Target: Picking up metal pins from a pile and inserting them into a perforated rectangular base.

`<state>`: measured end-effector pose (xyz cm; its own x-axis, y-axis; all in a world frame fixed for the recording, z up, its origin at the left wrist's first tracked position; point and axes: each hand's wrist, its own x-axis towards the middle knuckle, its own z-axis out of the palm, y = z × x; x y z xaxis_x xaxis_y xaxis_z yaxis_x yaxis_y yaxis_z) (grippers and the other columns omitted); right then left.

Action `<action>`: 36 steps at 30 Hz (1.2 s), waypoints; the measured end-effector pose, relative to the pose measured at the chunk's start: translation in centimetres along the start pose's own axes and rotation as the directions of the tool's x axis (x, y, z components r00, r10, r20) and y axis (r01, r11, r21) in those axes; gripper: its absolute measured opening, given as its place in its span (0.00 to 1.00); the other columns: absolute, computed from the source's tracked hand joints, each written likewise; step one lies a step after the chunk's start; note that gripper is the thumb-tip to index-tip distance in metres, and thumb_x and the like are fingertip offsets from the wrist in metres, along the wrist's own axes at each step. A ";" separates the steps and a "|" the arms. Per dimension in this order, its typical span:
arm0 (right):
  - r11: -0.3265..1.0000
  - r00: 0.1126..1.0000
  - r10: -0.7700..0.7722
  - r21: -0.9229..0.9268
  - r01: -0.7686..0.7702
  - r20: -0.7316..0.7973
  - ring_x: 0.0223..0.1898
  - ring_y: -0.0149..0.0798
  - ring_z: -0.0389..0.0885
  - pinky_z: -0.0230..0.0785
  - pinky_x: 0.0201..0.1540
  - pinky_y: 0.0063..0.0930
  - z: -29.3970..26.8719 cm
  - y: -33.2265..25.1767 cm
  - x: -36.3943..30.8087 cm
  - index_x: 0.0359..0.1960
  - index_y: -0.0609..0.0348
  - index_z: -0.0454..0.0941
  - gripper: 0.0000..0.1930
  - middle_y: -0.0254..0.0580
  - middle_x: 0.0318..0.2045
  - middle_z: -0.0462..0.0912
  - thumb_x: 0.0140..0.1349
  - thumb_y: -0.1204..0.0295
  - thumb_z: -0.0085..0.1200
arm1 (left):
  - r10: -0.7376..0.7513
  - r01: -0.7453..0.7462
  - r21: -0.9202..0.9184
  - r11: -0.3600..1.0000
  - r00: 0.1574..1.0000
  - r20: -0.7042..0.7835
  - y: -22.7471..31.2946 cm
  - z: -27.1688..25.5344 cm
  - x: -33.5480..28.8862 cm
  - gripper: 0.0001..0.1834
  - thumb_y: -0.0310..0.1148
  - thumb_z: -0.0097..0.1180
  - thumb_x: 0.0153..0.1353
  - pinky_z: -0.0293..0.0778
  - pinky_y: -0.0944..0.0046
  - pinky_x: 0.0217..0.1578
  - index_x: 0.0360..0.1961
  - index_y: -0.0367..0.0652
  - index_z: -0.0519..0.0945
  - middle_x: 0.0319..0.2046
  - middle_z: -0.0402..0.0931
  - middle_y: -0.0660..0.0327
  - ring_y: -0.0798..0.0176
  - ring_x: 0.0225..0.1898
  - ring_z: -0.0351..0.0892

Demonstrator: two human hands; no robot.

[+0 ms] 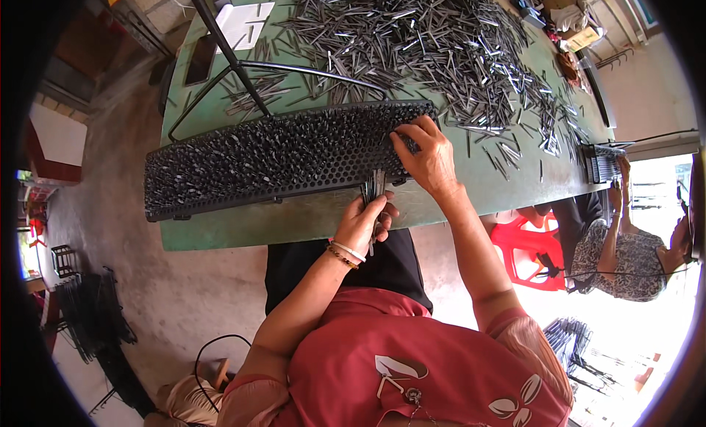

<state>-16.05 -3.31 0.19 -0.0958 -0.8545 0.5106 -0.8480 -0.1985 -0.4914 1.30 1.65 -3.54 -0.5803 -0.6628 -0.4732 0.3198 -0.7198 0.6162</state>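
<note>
A long black perforated rack [323,178] stands along the near side of the green table [294,225]. Thin dark strips [243,151] stick up densely from its holes on the left and middle, while bare holes show along its front and right part. My left hand [365,220] is closed around a bundle of flat, dark metal-looking strips [376,183], held upright just in front of the rack's edge. Over the rack's right end, my right hand [429,155] pinches with thumb and forefinger close to the holes; what lies between the fingertips is too small to make out.
A big heap of loose strips [412,41] covers the far table. A black metal stand [234,59] rises behind the rack, beside white paper [243,26] and a dark phone-like slab [201,59]. Another person [621,258] works at the right, near a red stool [526,250].
</note>
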 end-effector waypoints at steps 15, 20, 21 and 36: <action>0.709 0.799 0.182 0.486 -0.510 0.572 0.27 0.23 0.76 0.67 0.27 0.19 -3.2 -2.1 -2.2 0.32 0.68 0.81 0.10 0.37 0.27 0.80 0.59 0.70 0.59 | 0.128 -0.132 0.041 0.990 0.987 0.097 1.0 1.4 -0.7 0.15 0.40 0.45 0.68 0.64 0.77 0.15 0.47 0.40 0.72 0.29 0.75 0.62 0.78 0.22 0.68; 0.649 0.740 0.282 0.447 -0.616 0.611 0.25 0.23 0.75 0.66 0.26 0.18 -3.8 -2.1 -2.2 0.33 0.66 0.82 0.09 0.35 0.23 0.80 0.59 0.71 0.59 | 0.141 -0.145 0.062 0.987 0.988 0.071 1.0 2.0 -0.7 0.15 0.40 0.45 0.68 0.66 0.77 0.16 0.46 0.40 0.72 0.29 0.76 0.61 0.76 0.23 0.70; 0.619 0.756 0.326 0.477 -0.624 0.567 0.25 0.22 0.74 0.66 0.26 0.17 -3.8 -1.7 -2.2 0.34 0.66 0.82 0.09 0.34 0.23 0.80 0.59 0.71 0.59 | 0.124 -0.126 0.056 0.990 0.992 0.031 0.8 1.9 -0.4 0.15 0.40 0.45 0.68 0.66 0.76 0.16 0.46 0.40 0.73 0.29 0.76 0.61 0.76 0.23 0.70; 0.897 0.972 0.214 0.375 -0.234 0.093 0.28 0.24 0.74 0.67 0.31 0.19 -2.7 1.7 1.0 0.40 0.63 0.80 0.09 0.36 0.29 0.81 0.58 0.76 0.57 | -0.006 0.007 0.018 1.000 0.999 -0.038 0.6 0.7 0.6 0.13 0.38 0.46 0.67 0.68 0.75 0.18 0.44 0.39 0.75 0.29 0.76 0.62 0.74 0.24 0.72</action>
<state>-18.93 -3.18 1.75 -0.2263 -0.9181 0.3254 -0.5433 -0.1583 -0.8245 0.64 0.99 -3.04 -0.5536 -0.6657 -0.5005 0.3022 -0.7205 0.6241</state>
